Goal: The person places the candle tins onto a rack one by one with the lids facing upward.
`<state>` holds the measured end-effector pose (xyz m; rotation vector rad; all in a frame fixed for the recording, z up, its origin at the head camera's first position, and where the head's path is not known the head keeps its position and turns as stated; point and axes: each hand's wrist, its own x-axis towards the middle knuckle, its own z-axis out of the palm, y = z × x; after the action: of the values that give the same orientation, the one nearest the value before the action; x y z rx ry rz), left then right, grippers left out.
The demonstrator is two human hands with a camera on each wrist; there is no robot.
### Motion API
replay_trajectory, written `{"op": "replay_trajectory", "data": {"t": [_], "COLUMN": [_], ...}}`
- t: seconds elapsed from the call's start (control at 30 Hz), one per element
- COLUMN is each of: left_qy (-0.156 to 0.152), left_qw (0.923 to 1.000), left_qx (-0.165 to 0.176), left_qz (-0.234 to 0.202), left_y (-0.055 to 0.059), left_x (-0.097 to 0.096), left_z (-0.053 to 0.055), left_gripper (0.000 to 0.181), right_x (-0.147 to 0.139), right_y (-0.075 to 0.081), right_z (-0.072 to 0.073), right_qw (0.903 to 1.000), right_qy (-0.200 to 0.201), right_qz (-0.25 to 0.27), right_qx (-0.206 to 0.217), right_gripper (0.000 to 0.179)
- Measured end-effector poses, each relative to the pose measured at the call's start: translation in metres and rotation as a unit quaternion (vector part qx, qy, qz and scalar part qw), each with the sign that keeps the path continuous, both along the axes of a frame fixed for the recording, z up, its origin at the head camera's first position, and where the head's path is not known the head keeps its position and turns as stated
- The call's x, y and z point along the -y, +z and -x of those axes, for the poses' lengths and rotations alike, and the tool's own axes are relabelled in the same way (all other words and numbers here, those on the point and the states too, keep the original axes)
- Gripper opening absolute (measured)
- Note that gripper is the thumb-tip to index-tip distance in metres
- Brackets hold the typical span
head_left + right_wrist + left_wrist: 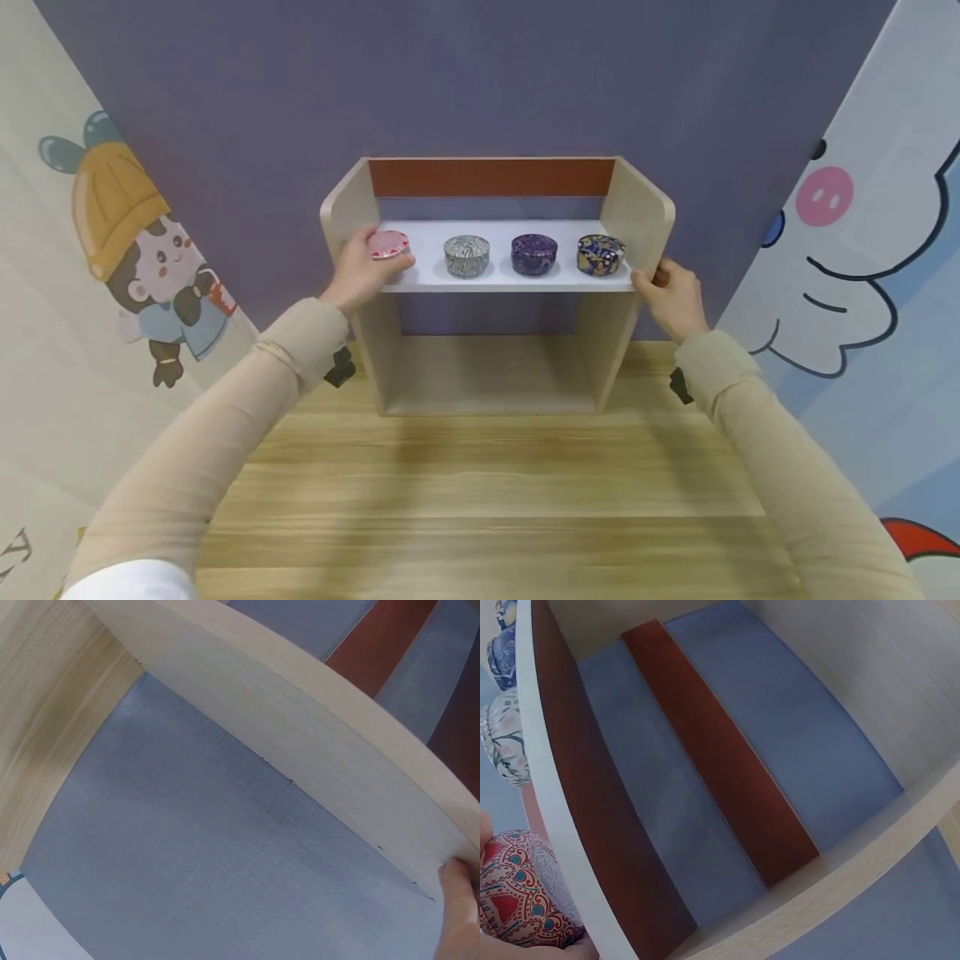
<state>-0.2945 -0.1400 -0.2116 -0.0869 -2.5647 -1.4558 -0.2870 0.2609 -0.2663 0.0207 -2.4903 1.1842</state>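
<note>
1. Gripping the small round red-and-white patterned tin [387, 244], the left hand [365, 273] curls its fingers round the tin's near side at the left end of the white shelf board [510, 279], left of centre in the head view. The tin's base looks level with the board, so it appears to rest there rather than hang in the grip.

2. Seen from the left wrist view, the same tin [521, 889] fills the lower left corner, its red, teal and cream pattern against the palm; a fingertip shows at the left edge.

3. Steadying seems the reason for the right hand [671, 293]: its fingers are bent round the front edge of the right side panel [637, 218] of the pale wooden shelf unit [341, 208], right of centre in the frame. In the right wrist view only a fingertip [459, 904] shows, pressed on the panel's edge at lower right.

4. Standing in a row along the board, rightward from the held tin, are a grey-and-white patterned round tin [467, 255], a dark purple round tin [534, 253] and a navy-and-gold floral round tin [600, 254]. They are evenly spaced and apart from one another.

5. Across the back of the unit runs a reddish-brown rail [491, 177], above the tins.

6. Beneath it all lies a light wood-grain tabletop [480, 492]; a purple-grey wall [480, 75] rises behind.
</note>
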Motion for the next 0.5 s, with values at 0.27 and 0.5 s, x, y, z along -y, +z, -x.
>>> {"op": "replay_trajectory", "data": {"t": [0.27,0.5], "left_qy": [0.019,0.023], "left_qw": [0.9993,0.9987], "left_qx": [0.008,0.015], "left_qz": [0.030,0.043], "left_y": [-0.001,-0.003], "left_x": [-0.001,-0.004], "left_z": [0.009,0.015], "left_gripper": [0.085,0.086], "right_x": [0.001,-0.001], "right_y": [-0.002,-0.003], "right_z": [0.005,0.004], "right_qw": [1.0000,0.9998], "right_qy": [-0.004,-0.013], "right_qz": [-0.002,-0.010], "right_qx": [-0.008,-0.015], "right_gripper": [0.045,0.044]}}
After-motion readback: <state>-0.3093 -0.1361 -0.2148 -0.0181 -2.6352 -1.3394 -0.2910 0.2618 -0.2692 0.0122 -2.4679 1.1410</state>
